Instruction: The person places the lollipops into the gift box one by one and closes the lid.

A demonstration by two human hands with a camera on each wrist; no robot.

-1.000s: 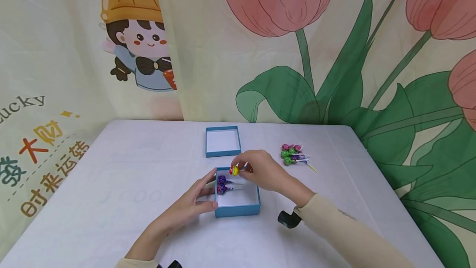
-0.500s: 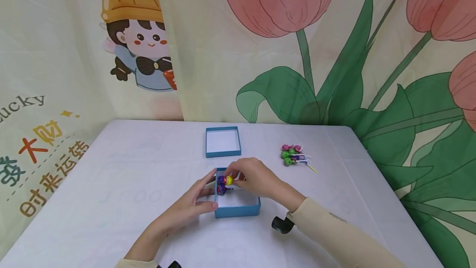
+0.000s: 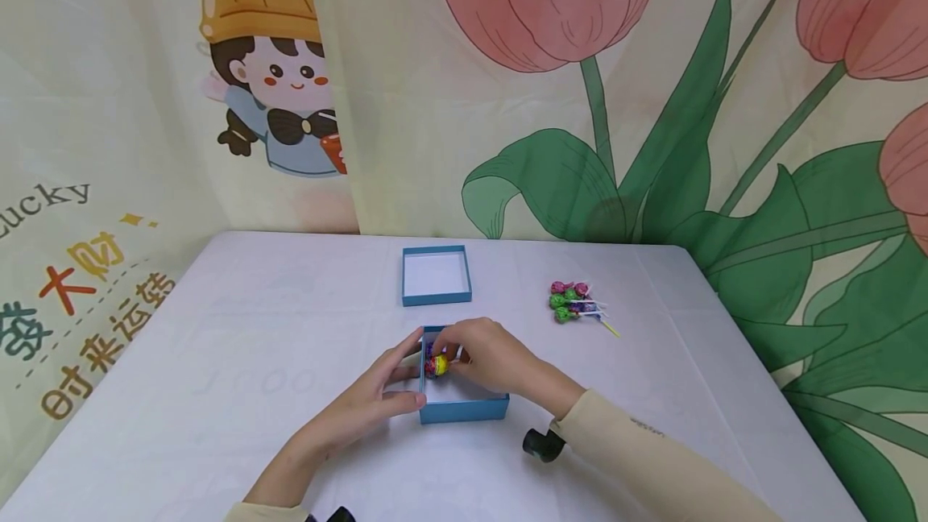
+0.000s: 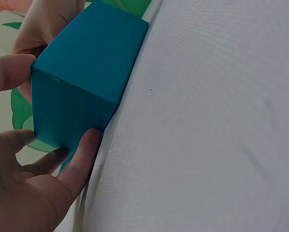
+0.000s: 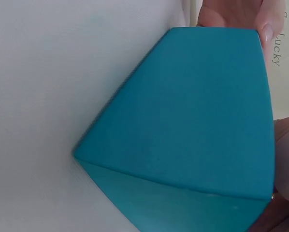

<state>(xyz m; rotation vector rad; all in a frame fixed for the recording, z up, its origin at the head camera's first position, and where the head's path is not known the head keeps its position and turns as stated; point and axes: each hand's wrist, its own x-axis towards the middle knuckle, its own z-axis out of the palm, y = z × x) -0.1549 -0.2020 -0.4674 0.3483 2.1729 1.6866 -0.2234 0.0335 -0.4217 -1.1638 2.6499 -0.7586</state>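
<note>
My right hand (image 3: 487,354) reaches into an open blue box (image 3: 466,412) and pinches a lollipop (image 3: 440,365) with a yellow and red wrapper, low over the box's left part. Purple-wrapped lollipops (image 3: 429,348) lie there too, mostly covered by the hand and the yellow one. Against the box's left side rests my left hand (image 3: 373,393), its fingers extended along the wall and the thumb by the front corner. The left wrist view shows these fingertips touching the blue box (image 4: 86,58). In the right wrist view, the box wall (image 5: 193,116) hides most of the right hand.
Behind the box lies a shallow blue lid (image 3: 437,299), its white inside facing up. A pile of several lollipops (image 3: 569,302) in pink, green and purple wrappers lies at the back right of the white-covered table (image 3: 304,304). A printed backdrop hangs behind.
The right hand has carried the yellow and red lollipop down and to the left, from above the box's back edge to over the purple lollipops. My left hand has stayed at the box.
</note>
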